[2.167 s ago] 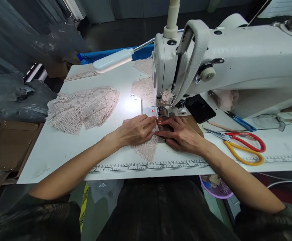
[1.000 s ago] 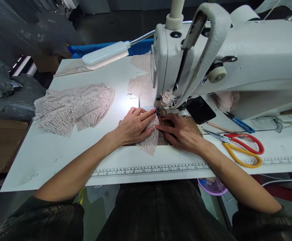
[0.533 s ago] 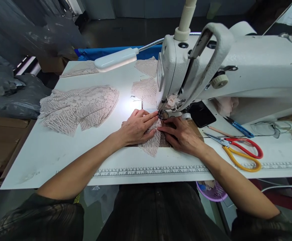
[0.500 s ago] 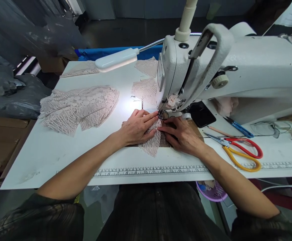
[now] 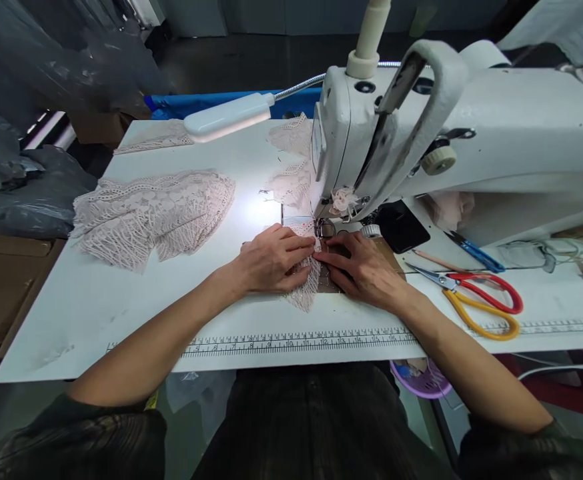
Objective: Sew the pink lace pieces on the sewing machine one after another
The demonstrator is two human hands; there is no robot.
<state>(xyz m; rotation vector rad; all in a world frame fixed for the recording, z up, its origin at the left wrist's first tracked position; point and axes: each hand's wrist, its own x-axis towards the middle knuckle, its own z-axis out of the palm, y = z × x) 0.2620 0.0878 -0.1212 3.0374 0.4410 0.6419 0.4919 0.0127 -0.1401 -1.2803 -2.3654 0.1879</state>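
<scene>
A piece of pale pink lace (image 5: pixel 305 293) lies under the sewing machine's presser foot (image 5: pixel 325 228), its pointed end toward me. My left hand (image 5: pixel 274 259) rests flat on this lace, left of the foot, fingers stretched out and pointing right. Just right of the lace, my right hand (image 5: pixel 359 267) has its fingers apart, with fingertips touching the lace edge. Beneath the right hand is a brown board (image 5: pixel 389 255). More of the lace (image 5: pixel 291 183) lies behind the foot. The needle tip is too small to make out.
The white sewing machine (image 5: pixel 396 133) fills the right side. A larger lace piece (image 5: pixel 154 213) lies on the left of the table. To the right are red-and-yellow-handled scissors (image 5: pixel 481 303), blue snips (image 5: pixel 476 252) and a black phone (image 5: pixel 402 227). A lamp (image 5: pixel 229 117) hangs above.
My left fingertips have slid slightly toward me, away from the presser foot, uncovering some lace beside it. My right hand stays almost in place. The whole view has shifted slightly.
</scene>
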